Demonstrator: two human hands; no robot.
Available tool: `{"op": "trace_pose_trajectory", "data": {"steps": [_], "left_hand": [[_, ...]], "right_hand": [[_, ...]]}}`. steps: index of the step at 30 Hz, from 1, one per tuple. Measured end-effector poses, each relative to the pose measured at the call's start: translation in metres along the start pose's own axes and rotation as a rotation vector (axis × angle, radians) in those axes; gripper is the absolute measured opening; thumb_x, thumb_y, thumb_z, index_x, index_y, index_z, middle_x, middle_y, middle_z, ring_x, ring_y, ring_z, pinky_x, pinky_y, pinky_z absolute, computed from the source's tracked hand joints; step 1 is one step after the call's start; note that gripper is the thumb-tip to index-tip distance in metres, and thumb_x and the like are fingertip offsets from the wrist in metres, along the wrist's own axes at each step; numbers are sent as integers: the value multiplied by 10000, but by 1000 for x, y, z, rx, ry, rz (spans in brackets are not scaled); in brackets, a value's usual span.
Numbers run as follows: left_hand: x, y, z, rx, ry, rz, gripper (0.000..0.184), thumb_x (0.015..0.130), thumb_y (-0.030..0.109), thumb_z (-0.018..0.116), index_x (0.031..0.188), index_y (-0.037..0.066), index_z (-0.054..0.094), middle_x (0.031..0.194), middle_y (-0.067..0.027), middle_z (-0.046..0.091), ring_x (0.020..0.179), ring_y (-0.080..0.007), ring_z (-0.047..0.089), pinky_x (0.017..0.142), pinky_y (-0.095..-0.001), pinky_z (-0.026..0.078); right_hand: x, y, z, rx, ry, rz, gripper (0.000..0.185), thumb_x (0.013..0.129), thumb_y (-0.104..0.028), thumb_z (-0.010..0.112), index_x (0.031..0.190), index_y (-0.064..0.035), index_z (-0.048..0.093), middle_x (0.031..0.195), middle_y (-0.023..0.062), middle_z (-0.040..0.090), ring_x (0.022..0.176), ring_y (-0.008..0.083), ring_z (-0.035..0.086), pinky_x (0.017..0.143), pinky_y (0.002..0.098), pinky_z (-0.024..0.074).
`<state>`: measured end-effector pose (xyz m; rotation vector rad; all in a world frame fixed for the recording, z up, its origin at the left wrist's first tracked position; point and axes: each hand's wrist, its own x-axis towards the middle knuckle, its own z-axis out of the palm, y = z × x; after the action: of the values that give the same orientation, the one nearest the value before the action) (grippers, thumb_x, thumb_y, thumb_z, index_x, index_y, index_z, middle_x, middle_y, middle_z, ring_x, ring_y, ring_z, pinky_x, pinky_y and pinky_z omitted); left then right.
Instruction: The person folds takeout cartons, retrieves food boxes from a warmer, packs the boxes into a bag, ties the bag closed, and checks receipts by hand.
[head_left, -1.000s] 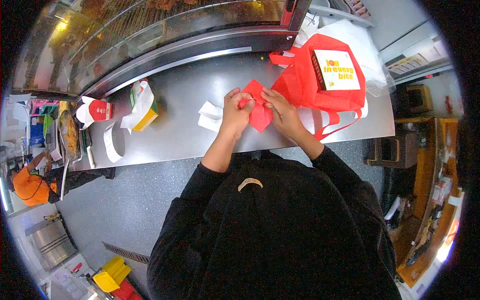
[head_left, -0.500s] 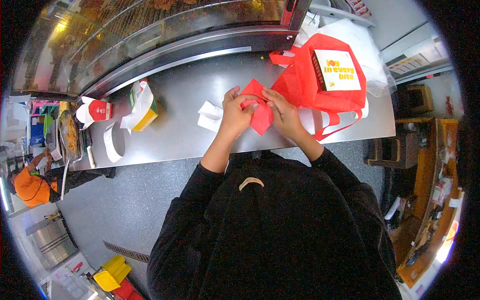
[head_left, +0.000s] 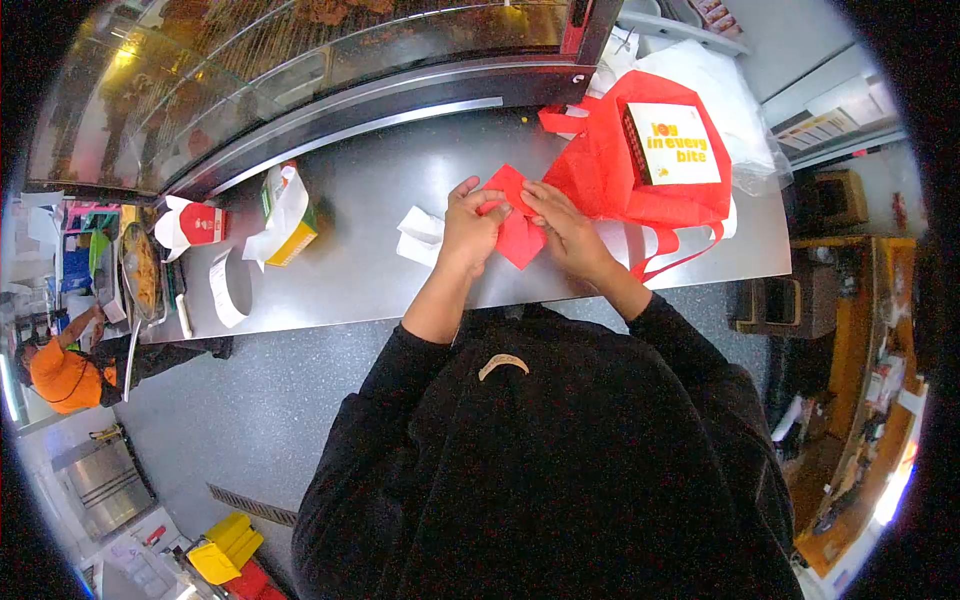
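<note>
A folded red sheet (head_left: 519,243) is between my two hands, above the metal counter. My left hand (head_left: 473,232) pinches its left side. On its right side, my right hand (head_left: 566,232) holds the sheet with thumb and fingers. White paper (head_left: 421,236) lies just left of my left hand. To the right of my right hand is a red bag (head_left: 600,165), with a white-topped box (head_left: 672,145) resting in it.
A red and white carton (head_left: 200,226), a yellow and green box (head_left: 290,243) and a curled paper strip (head_left: 228,288) are on the left of the counter (head_left: 350,290). The glass cabinet (head_left: 330,95) borders the back. A person in orange (head_left: 65,376) is at far left.
Both hands have stayed in nearly the same place. The fingers have shifted slightly on the red sheet.
</note>
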<state>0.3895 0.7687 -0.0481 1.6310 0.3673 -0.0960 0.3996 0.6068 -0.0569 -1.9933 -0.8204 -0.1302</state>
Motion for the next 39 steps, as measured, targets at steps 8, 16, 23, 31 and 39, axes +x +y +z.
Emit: {"op": "trace_pose_trajectory", "data": {"steps": [8, 16, 23, 31, 39], "left_hand": [[1, 10, -3, 7, -86, -63, 239, 729, 60, 609, 945, -42, 585, 1299, -126, 296, 1155, -240, 360, 911, -323, 359], [4, 8, -3, -18, -106, -94, 275, 731, 43, 586, 972, -88, 558, 1337, -136, 259, 1159, -254, 369, 919, -328, 355], [1, 11, 0, -35, -82, -114, 292, 726, 30, 574, 985, -99, 540, 1324, -128, 272, 1150, -253, 374, 916, -321, 358], [3, 4, 6, 89, -19, 2, 239, 705, 46, 577, 936, -14, 558, 1283, -147, 300, 1171, -255, 338, 919, -332, 341], [5, -6, 12, 271, 86, 254, 298, 791, 152, 570, 1050, 25, 494, 1164, -138, 410, 1024, -224, 452, 847, -314, 383]], "right_hand": [[1, 5, -1, 51, 3, 0, 343, 823, -15, 456, 1166, -21, 461, 1221, 155, 446, 1166, 295, 393, 980, 390, 294], [2, 0, -3, 130, 31, 30, 283, 833, -89, 487, 1107, -20, 513, 1175, 171, 482, 1135, 308, 418, 951, 382, 329], [11, -3, -7, 190, -17, 202, 274, 777, -153, 602, 1006, -4, 580, 1151, 163, 511, 1110, 258, 458, 937, 344, 347], [22, -8, -6, 348, 19, 443, 185, 727, -92, 637, 886, 2, 617, 1051, 126, 571, 986, 188, 532, 867, 288, 392], [21, -8, 5, 201, 149, 417, 91, 757, -69, 583, 779, 19, 570, 895, 119, 588, 877, 198, 558, 791, 298, 424]]}}
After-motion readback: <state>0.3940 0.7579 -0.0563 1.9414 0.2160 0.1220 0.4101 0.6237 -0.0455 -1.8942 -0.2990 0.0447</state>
